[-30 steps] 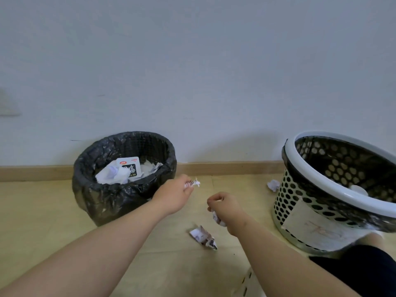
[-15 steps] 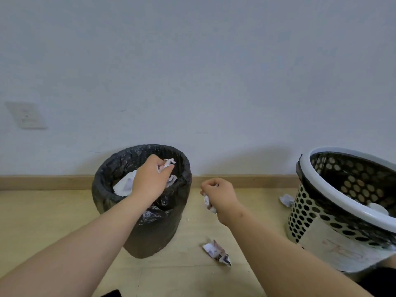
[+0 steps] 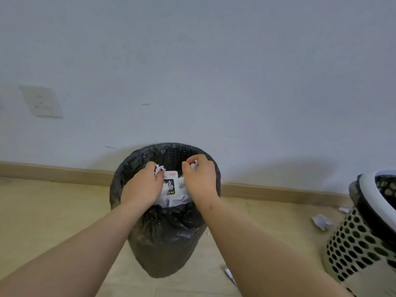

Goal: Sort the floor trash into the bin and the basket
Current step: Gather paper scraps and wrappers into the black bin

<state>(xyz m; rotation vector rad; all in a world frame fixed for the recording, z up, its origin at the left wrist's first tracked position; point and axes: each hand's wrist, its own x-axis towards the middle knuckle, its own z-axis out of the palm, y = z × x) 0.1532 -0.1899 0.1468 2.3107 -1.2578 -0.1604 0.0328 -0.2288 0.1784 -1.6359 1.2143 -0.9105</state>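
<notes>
Head view: up top, a plain pale wall (image 3: 214, 61) with a white socket plate (image 3: 41, 101) low on the left. Wooden skirting board (image 3: 53, 173) along its foot, tan wooden floor (image 3: 53, 211) below.

Dead centre against the wall, the bin (image 3: 171, 254), upright and lined with a crinkled black bag (image 3: 130, 168). Inside it, crumpled white paper (image 3: 175, 199) with a printed packet (image 3: 170, 183) lying on top.

And there, above the bin's mouth, the left hand (image 3: 141, 189), knuckles up. Grip closed in a pinch on a small white paper scrap (image 3: 159, 168) at the fingertips, just inside the near-left rim. Right beside it, the right hand (image 3: 201, 181), also over the opening. Fingers curled tight round a second scrap (image 3: 194, 166), only a sliver of white peeping out by the thumb. Both forearms bare, reaching in from the bottom corners. Hands close together, not touching, the packet visible in the gap between.

Over at the right edge, the basket (image 3: 360, 243): perforated pale wall, white rim, partly cut off by the frame, well apart from the bin.

Down on the floor, a crumpled wad (image 3: 321, 220) just beside the basket's left side and a smaller scrap (image 3: 344, 210) behind it, nearer the skirting. One more bit of paper (image 3: 229, 274) poking out from under the right forearm, near the bin's base.
</notes>
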